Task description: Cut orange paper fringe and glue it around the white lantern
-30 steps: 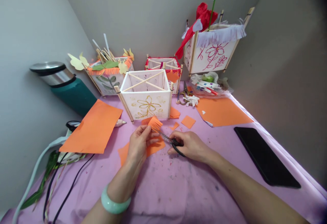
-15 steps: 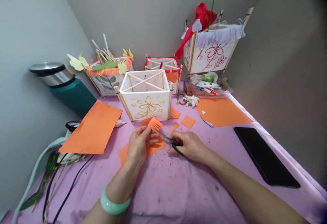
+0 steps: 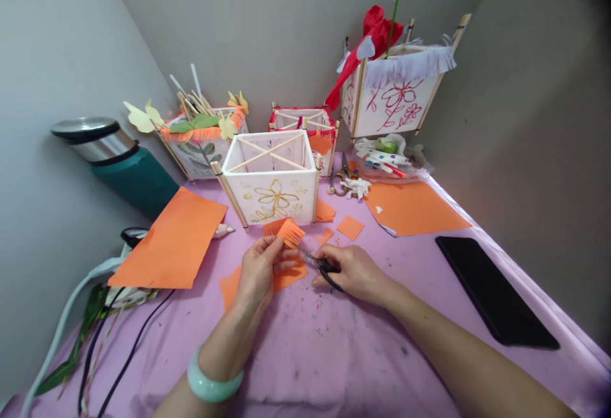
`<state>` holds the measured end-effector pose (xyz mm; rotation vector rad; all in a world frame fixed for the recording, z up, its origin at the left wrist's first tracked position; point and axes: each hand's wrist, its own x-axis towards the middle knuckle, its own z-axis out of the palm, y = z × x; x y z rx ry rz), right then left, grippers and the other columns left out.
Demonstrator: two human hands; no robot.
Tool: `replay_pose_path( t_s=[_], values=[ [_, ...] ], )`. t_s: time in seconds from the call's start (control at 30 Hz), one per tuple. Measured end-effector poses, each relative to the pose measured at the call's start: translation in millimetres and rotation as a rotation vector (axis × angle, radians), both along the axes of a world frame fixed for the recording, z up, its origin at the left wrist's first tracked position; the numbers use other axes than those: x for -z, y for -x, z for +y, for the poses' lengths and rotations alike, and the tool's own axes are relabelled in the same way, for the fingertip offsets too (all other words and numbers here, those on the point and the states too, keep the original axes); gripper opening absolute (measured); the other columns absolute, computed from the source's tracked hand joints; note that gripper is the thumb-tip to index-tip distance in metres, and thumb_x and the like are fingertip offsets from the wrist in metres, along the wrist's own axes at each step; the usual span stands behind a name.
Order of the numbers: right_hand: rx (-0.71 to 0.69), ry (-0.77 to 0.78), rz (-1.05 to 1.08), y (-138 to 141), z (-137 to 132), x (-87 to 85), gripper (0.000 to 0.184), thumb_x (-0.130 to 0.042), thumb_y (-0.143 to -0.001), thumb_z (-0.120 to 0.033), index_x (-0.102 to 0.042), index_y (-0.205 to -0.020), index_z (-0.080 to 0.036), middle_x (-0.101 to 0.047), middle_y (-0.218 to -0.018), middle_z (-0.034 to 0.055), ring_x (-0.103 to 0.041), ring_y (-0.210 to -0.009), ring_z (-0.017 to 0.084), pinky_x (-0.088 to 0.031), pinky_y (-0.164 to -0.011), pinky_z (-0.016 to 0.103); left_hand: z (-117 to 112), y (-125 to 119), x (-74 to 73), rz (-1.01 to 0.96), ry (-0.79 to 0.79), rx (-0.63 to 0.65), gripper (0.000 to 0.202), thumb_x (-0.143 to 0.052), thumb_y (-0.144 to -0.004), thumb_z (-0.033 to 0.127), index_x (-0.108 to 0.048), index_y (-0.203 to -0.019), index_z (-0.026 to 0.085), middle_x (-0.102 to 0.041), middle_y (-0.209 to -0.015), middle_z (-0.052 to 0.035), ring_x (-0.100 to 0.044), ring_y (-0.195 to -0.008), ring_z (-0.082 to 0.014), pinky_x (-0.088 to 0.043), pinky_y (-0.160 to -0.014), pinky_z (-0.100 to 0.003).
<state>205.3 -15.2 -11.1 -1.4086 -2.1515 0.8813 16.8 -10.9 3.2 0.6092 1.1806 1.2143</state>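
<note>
My left hand (image 3: pixel 260 268) pinches a small strip of orange paper (image 3: pixel 289 231) whose upper edge is cut into a fringe. My right hand (image 3: pixel 353 271) grips black-handled scissors (image 3: pixel 319 261), with the blades pointing left toward the base of the strip. Both hands hover just above the purple cloth (image 3: pixel 310 354), over a larger orange scrap (image 3: pixel 281 278). A white paper lantern with a yellow flower drawing (image 3: pixel 272 179) stands right behind the strip.
Orange sheets lie at left (image 3: pixel 172 240) and right (image 3: pixel 415 208). A black tablet (image 3: pixel 494 291) rests near the right edge. Other lanterns (image 3: pixel 396 90) and a tray of markers (image 3: pixel 386 160) stand at the back. A teal flask (image 3: pixel 119 163) and cables (image 3: pixel 119 348) occupy the left.
</note>
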Motion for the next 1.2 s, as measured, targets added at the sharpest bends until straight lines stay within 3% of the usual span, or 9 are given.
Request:
replay_pose_path(
  t_s=[0.47,1.2],
  values=[
    [0.005,-0.014,-0.004,0.2,0.3,-1.6,0.030,-0.073,-0.070,-0.046,-0.065,-0.084,-0.020,-0.054,-0.061,-0.0048,-0.044,-0.055,0.010,-0.029,-0.054,0.020,0.3,0.1,1.2,0.002,0.007,0.023,0.024,-0.073,-0.070,0.026,-0.055,-0.080,0.014,-0.070,-0.062,-0.0061,-0.068,-0.055,-0.0169,-0.054,-0.051,-0.024],
    [-0.015,0.006,0.018,-0.7,1.2,0.6,0.030,-0.074,-0.071,-0.043,-0.064,-0.086,-0.020,-0.053,-0.062,-0.0051,-0.045,-0.055,0.009,-0.030,-0.054,0.019,0.8,-1.0,2.8,0.012,-0.010,0.043,0.018,-0.069,-0.075,0.022,-0.056,-0.082,0.011,-0.070,-0.066,-0.0068,-0.068,-0.058,-0.0151,-0.054,-0.048,-0.021]
  ],
)
